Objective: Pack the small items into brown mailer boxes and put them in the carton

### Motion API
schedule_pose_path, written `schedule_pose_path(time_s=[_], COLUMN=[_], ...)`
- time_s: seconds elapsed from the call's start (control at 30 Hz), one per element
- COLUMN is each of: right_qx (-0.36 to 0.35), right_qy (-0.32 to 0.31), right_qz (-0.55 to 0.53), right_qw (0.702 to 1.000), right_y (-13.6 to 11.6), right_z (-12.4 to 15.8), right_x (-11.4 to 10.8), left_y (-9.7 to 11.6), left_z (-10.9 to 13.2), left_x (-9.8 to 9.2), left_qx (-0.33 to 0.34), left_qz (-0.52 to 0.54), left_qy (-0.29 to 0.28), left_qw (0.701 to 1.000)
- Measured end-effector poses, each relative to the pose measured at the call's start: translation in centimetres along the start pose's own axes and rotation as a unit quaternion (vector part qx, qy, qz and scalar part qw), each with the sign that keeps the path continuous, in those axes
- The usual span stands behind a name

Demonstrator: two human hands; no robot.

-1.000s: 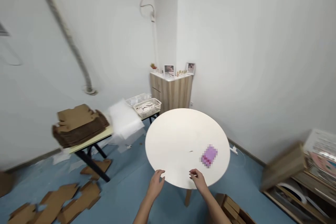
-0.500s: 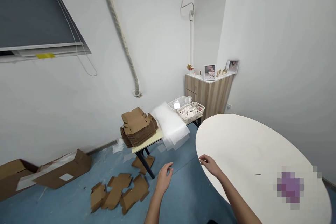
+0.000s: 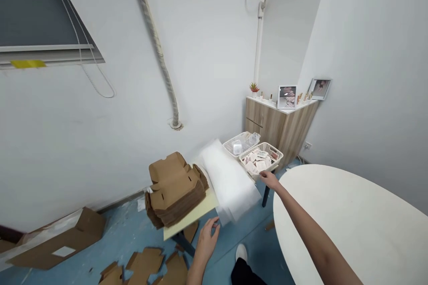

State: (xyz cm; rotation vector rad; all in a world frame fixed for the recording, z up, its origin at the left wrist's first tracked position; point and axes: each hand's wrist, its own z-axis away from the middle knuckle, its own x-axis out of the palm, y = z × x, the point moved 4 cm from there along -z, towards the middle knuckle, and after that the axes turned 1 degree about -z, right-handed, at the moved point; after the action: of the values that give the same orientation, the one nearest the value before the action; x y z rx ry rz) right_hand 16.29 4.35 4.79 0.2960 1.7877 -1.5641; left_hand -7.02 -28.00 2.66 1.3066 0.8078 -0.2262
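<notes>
My left hand (image 3: 207, 238) hangs with curved fingers and thumb apart, holding nothing, in front of the low table's near edge. Closest to it are a stack of flat brown cardboard boxes (image 3: 180, 187) and a pile of white foam sheets (image 3: 230, 182). My right hand (image 3: 269, 180) is stretched forward, its fingers loosely bent and nothing visible in them. It appears just in front of a white plastic basket (image 3: 279, 160) full of small cards or packets (image 3: 257, 159); whether it touches the rim I cannot tell. Behind that stands a second basket (image 3: 229, 149) with clear plastic containers (image 3: 237, 146).
A white round table (image 3: 337, 222) curves along my right side. Unfolded cardboard boxes (image 3: 143, 265) lie on the blue floor, with a large carton (image 3: 67, 238) by the wall. A wooden cabinet (image 3: 290, 129) with picture frames and small bottles fills the corner.
The view has come closer to the low table with the boxes and baskets. My right hand has moved from the round table's edge towards the card-filled basket. My left hand keeps a similar pose.
</notes>
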Motion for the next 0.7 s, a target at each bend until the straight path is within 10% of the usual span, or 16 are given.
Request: schedule_pose_path(time_s=[0.33, 0.5, 0.7], right_qx=[-0.013, -0.053, -0.052], right_qy=[0.002, -0.003, 0.005], right_qz=[0.115, 0.198, 0.208], right_qw=[0.993, 0.979, 0.977], right_y=[-6.4, -7.4, -7.8], right_z=[-21.7, -24.8, -24.4], right_x=[6.2, 10.2, 9.5], left_y=[0.5, 0.2, 1.3], left_z=[-17.7, -21.6, -25.6], left_x=[-0.3, 1.3, 2.1], left_qx=[0.042, 0.037, 0.072], left_qz=[0.023, 0.047, 0.104], left_qy=[-0.038, -0.078, -0.089], left_qw=[0.998, 0.995, 0.988])
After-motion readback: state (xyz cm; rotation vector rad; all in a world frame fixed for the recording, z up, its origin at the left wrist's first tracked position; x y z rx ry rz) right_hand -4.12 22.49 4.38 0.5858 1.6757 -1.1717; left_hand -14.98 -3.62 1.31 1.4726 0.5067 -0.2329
